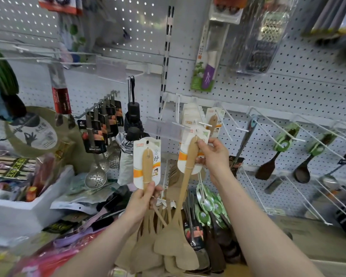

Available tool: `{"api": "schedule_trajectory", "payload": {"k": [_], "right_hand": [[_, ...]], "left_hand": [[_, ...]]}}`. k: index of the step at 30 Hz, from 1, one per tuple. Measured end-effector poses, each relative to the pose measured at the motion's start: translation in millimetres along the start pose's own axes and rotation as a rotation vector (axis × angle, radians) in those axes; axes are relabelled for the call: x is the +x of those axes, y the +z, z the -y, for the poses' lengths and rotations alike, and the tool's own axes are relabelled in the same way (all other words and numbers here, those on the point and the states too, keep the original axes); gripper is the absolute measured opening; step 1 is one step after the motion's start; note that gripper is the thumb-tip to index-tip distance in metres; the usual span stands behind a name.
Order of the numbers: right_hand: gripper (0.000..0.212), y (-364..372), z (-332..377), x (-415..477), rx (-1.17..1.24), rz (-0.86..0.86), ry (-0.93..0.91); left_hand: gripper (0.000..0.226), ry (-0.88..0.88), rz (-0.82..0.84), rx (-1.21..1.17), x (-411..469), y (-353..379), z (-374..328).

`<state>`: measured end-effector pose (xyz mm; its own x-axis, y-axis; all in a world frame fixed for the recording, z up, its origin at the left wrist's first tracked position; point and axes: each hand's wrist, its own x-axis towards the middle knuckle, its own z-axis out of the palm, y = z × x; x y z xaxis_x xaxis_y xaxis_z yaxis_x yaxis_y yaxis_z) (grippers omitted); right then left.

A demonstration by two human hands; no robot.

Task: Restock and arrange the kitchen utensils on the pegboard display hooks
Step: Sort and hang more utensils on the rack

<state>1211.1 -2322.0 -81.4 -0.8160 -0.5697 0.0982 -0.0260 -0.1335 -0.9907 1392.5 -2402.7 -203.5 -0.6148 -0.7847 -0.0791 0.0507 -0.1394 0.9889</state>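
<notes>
Right hand point(212, 154) pinches wooden spatula point(188, 172) blade-down, card hole just under hook point(203, 123) tip; left hand point(144, 198) grips second spatula point(147, 162).

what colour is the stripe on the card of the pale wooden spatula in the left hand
Orange stripe on a white backing card; the head view shows it.

One wide-angle camera, worn on the head, faces the pegboard point(300, 84) from close by, looking forward and down. The black slotted upright point(166, 56) runs down the middle of the view; board panels spread left and right of it and curve toward the frame edges. Below the upright, the left hand point(142, 198) and right hand point(214, 154) rise from the bottom edge, forearms large in the foreground.
</notes>
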Motion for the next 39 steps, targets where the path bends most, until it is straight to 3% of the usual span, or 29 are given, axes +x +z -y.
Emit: {"api": "schedule_trajectory", "payload": {"k": [6, 11, 13, 16, 19, 22, 25, 28, 32, 37, 39], "right_hand": [[0.012, 19, -9, 22, 0.107, -0.069, 0.025], [0.014, 39, -23, 35, 0.245, -0.099, 0.014], [0.016, 44, -24, 38, 0.263, -0.114, 0.01], [0.021, 44, -27, 41, 0.156, -0.257, -0.012], [0.03, 35, -28, 32, 0.067, -0.318, 0.045], [0.017, 24, -35, 15, -0.098, -0.16, 0.117], [0.033, 17, -38, -6, -0.163, 0.093, 0.147], [0.043, 13, -36, -21, -0.1, 0.212, 0.15], [0.02, 3, -25, -35, -0.085, 0.169, 0.108], [0.013, -14, 1, -32, -0.085, 0.055, -0.017], [0.013, -15, 13, -27, -0.074, 0.022, -0.056]], "left_hand": [[0.049, 0.019, -0.238, 0.148, 13, -28, 5], [0.048, 0.017, -0.33, 0.309, 17, -50, 8], [0.066, 0.013, -0.294, 0.264, 14, -53, 8], [0.055, 0.017, -0.203, 0.218, 9, -45, 7], [0.059, 0.009, -0.137, 0.177, 9, -32, 10], [0.055, -0.004, -0.046, 0.187, 8, -15, 13], [0.05, 0.005, 0.068, 0.169, 0, 5, 11], [0.053, 0.009, 0.149, 0.198, -6, 22, 11], [0.052, -0.015, 0.252, 0.174, -16, 42, 7], [0.019, -0.008, 0.344, 0.125, -23, 52, 8], [0.019, -0.008, 0.358, 0.129, -21, 51, 8]]}}
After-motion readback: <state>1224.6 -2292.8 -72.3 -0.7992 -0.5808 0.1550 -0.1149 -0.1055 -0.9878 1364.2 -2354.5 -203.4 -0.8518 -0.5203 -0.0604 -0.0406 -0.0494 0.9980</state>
